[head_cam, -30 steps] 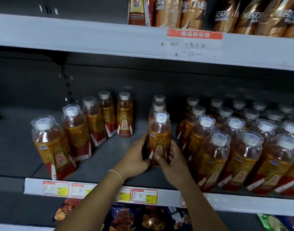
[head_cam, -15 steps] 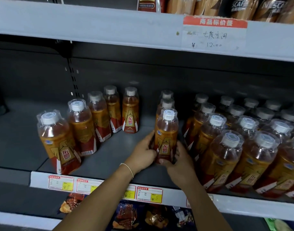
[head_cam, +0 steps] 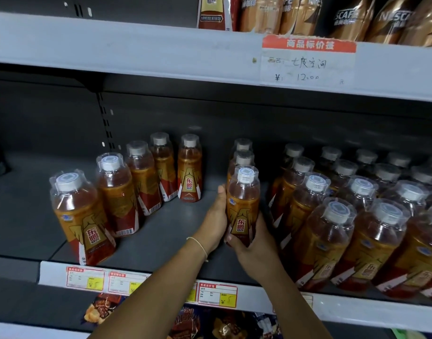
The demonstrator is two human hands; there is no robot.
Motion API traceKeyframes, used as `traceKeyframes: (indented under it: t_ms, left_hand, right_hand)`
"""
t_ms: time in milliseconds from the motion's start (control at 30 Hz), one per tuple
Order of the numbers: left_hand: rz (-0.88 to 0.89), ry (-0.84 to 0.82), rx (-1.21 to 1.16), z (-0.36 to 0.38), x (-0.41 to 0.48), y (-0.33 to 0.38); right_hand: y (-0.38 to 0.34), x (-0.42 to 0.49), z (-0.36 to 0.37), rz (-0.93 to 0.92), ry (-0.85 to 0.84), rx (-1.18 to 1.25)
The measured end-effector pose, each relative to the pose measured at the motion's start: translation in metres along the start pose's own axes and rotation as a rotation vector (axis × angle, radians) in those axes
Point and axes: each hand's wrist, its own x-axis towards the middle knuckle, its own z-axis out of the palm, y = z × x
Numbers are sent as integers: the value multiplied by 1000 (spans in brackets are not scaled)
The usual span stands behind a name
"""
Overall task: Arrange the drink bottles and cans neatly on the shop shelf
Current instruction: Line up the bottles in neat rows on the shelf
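On the shelf (head_cam: 161, 236), left hand (head_cam: 215, 221) and right hand (head_cam: 255, 248) grip 1 upright bottle (head_cam: 243, 204) from either side.

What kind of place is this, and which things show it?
Probably a small shop or supermarket: rows of identical drink bottles stand on a grey shelf, printed price tags line its front edge, and a handwritten price label on the shelf above reads 12.00.

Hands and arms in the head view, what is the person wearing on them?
No sleeves or gloves are in view. A thin pale cord bracelet circles the wrist of the left hand. The right hand wears nothing visible.
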Motion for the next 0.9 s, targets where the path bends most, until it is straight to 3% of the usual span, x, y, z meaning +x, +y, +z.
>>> traceKeyframes:
  t_ms: [633, 900]
  left_hand:
    - [15, -42, -44, -4, 9, -9]
    - [60, 14, -52, -7, 22, 1]
  right_hand:
    - [8, 3, 1, 12, 19, -16]
    - [7, 1, 1, 13, 57, -13]
